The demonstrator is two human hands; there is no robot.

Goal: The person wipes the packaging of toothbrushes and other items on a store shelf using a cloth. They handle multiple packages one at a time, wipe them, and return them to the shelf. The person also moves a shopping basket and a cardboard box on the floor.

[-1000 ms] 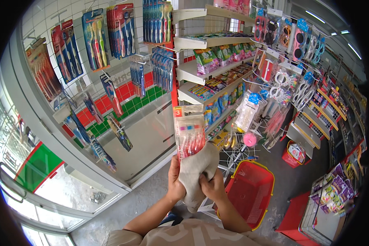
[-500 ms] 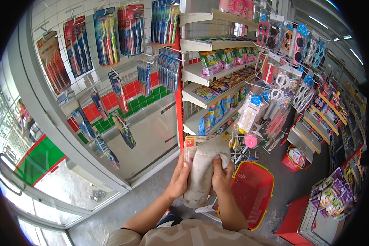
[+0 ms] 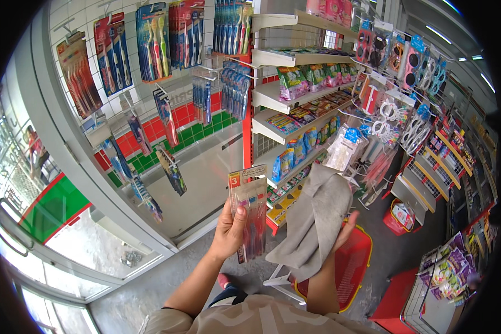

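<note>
My left hand (image 3: 228, 231) is closed on a toothbrush pack (image 3: 251, 214), its thumb across the front. The clear blister holds several brushes with pinkish handles and stands nearly upright. To its right, a grey cleaning cloth (image 3: 314, 222) hangs partly unfolded, with darker smudges on it. My right hand (image 3: 345, 231) holds this cloth from behind its right side. Some fingertips show past the cloth's edge, while the rest of that hand is hidden. The cloth and the pack are apart.
Toothbrush packs (image 3: 150, 42) hang on a wire grid at left, beside a glass door (image 3: 55, 209). Shelves (image 3: 273, 97) with pouches and sachets stand ahead. Hooks hold hair accessories (image 3: 392, 114) at right. A red basket (image 3: 356, 261) sits on the floor below my right arm.
The cloth has come away from the pack and moved right with my right hand, opening out. My left hand has shifted slightly left with the pack, now mostly uncovered.
</note>
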